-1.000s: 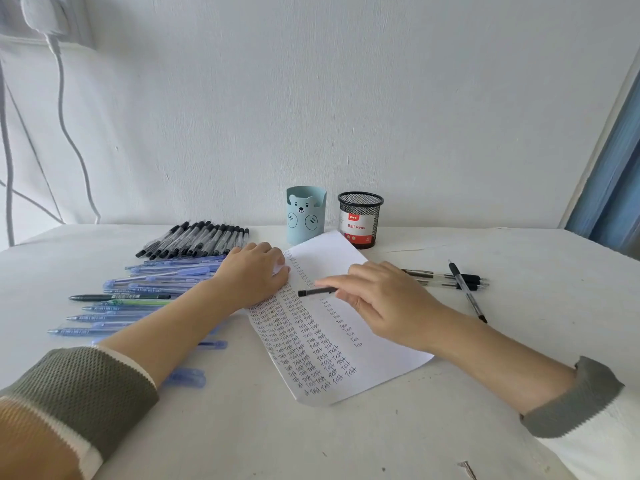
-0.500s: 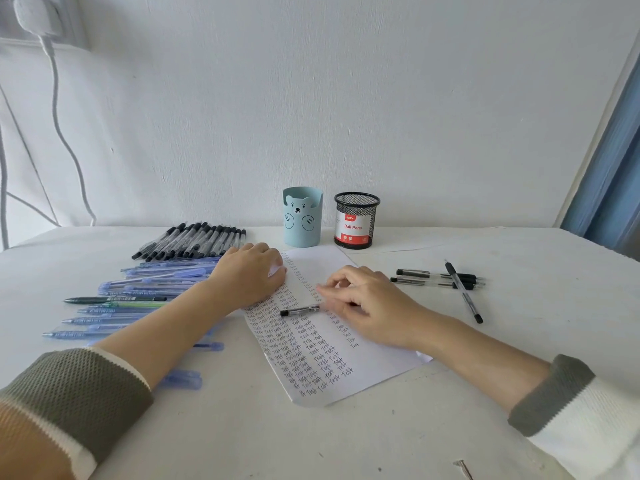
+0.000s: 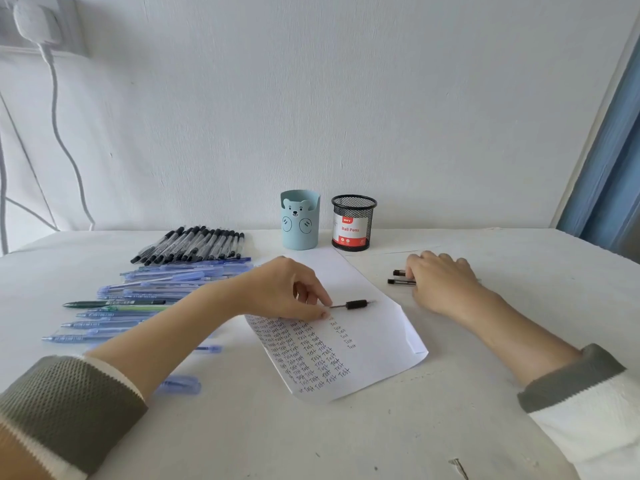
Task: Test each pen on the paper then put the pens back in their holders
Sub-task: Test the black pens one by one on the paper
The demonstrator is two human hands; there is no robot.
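Observation:
A white paper (image 3: 374,344) covered with rows of handwritten "Test" lies in the middle of the table. On it lies a black-grip pen (image 3: 356,304), tip pointing right. My left hand (image 3: 289,292) pinches its rear end between thumb and forefinger. My right hand (image 3: 441,282) rests, fingers loosely curved, on a few black pens (image 3: 398,277) to the right of the paper; most of their length is hidden under it. Behind the paper stand a blue bear holder (image 3: 300,221) and a black mesh holder (image 3: 353,223); no pens show in either.
A row of several black pens (image 3: 194,245) lies at the back left. Several blue pens (image 3: 156,289) and a green pen (image 3: 114,303) are spread in front of it. A white cable (image 3: 65,140) hangs on the wall, and a blue curtain (image 3: 613,188) is at the right.
My right hand let go of the pen and moved right onto the black pens. My left hand left the paper's edge and took the pen's end.

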